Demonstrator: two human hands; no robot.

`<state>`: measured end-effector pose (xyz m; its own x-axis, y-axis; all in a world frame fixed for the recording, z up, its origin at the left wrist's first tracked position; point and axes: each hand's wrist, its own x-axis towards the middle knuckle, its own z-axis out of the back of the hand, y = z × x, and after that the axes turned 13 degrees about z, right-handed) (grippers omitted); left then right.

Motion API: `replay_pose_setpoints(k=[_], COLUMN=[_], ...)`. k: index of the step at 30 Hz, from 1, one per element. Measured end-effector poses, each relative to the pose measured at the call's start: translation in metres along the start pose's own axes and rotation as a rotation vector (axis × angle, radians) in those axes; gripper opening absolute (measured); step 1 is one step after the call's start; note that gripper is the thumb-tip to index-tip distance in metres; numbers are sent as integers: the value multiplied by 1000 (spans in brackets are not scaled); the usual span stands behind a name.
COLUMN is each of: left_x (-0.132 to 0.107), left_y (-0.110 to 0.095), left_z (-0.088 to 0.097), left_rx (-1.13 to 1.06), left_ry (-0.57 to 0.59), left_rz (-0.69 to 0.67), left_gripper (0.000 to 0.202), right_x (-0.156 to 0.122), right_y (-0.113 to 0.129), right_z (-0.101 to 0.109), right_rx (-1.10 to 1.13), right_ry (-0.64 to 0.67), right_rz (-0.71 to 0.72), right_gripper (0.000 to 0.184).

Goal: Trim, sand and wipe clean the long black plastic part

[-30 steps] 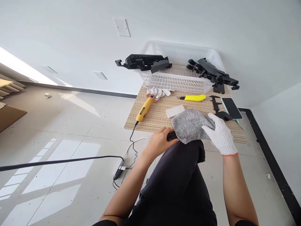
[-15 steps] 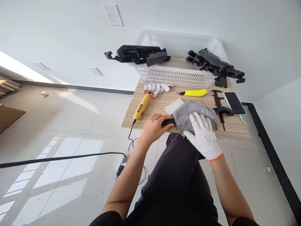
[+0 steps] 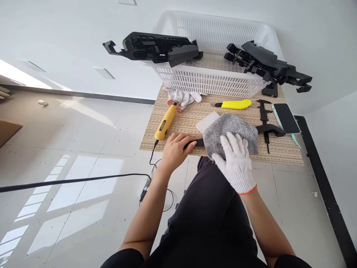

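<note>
Bare left hand (image 3: 175,149) pinching black part (image 3: 195,143), gloved right hand (image 3: 235,163) spread flat on grey cloth (image 3: 230,134); risk of part slipping out, nudging white card (image 3: 206,121).

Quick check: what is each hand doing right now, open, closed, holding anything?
Left hand: bare, closed on the end of a black part that runs under the grey cloth.
Right hand: white glove, fingers open, flat on the cloth.

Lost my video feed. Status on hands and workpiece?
Left hand bare, gripping black part. Right hand gloved, flat on grey cloth covering it. Nothing blocking.
</note>
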<state>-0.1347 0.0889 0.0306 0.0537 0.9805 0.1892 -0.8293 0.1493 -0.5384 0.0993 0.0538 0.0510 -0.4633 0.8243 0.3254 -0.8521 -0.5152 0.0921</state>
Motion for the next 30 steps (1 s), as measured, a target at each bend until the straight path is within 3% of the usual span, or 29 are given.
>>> replay_pose_setpoints(k=[5,8,14,20,24,30], left_x=[1,1,0,-1,-2,-4], left_y=[2,4,8,7,6,4], left_z=[3,4,2,-3,-6,-7], left_rx=[2,9,-15,-77,-78,-68], left_ry=[41,29,-43,-142,-170,-169], left_rz=[45,71,20,99,103,108], left_gripper=[29,33,36,39,40,39], right_x=[21,32,31,5,-13,-17], right_y=[28,43,35,-12,-39,-30], right_z=[-13,-24,-27,-10,1,5], right_rx=[137,165,121,43,-38,-98], right_ry=[19,-7,-36,-17,8,-4], right_rz=[246,285,328,151,2,-75], right_gripper=[55,58,63,78,72,70])
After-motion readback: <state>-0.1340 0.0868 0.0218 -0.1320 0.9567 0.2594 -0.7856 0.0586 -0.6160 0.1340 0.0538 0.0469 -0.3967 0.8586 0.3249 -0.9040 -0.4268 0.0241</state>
